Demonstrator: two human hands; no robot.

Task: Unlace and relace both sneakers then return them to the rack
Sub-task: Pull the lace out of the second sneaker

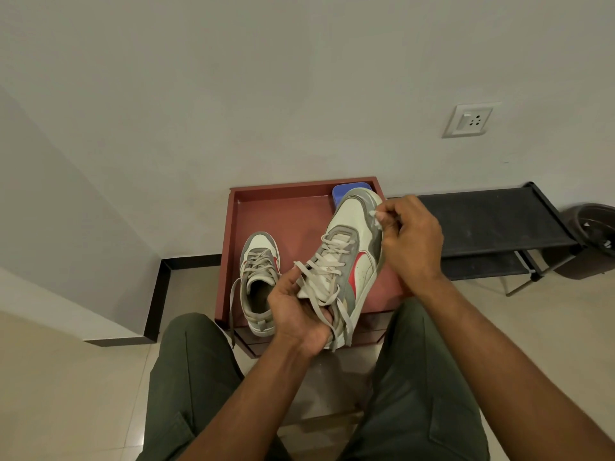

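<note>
My left hand (298, 314) grips the heel end of a white, grey and red sneaker (349, 251), lifted above the red-brown tray table (263, 207) with its toe pointing away. Its beige laces (327, 261) are threaded but untied, and the loose ends hang over my left fingers. My right hand (411, 237) is beside the toe and pinches a small white thing (377, 219), whose nature I cannot tell. The second sneaker (259, 277) stands on the tray to the left, its laces loose and one end dangling over the front edge.
A blue object (344, 191) lies at the tray's back right behind the held shoe. A black shoe rack (492, 224) stands to the right against the wall, with a dark bin (592, 241) beyond it. My legs in green trousers frame the tray.
</note>
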